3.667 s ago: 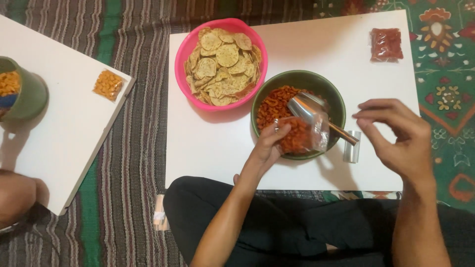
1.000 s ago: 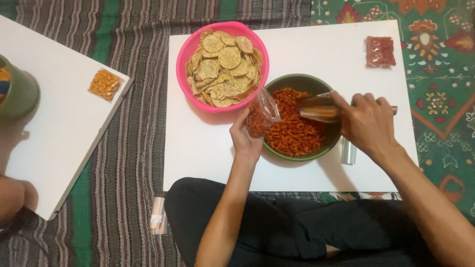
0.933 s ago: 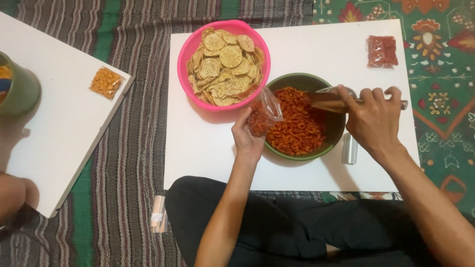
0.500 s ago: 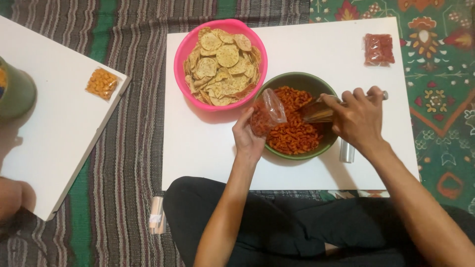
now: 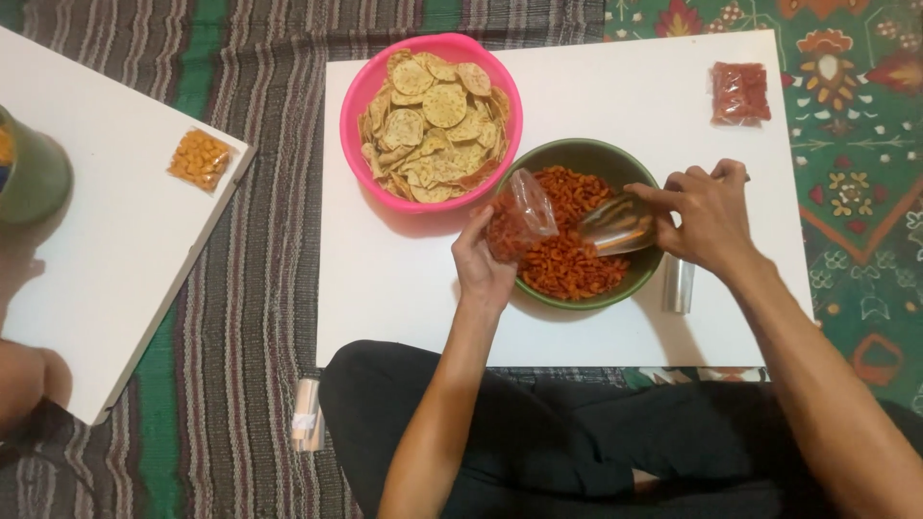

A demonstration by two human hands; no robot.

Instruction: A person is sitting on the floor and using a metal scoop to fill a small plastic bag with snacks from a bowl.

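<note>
The small plastic bag (image 5: 517, 217), partly filled, is pinched in the left hand (image 5: 481, 269) over the green bowl's (image 5: 577, 154) near-left rim; the right hand (image 5: 710, 219) grips a metal scoop (image 5: 615, 223) in the snacks, filling unfinished.

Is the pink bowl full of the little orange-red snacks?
No, the pink bowl holds flat round pale crackers; the orange-red snacks are in the green bowl.
</note>
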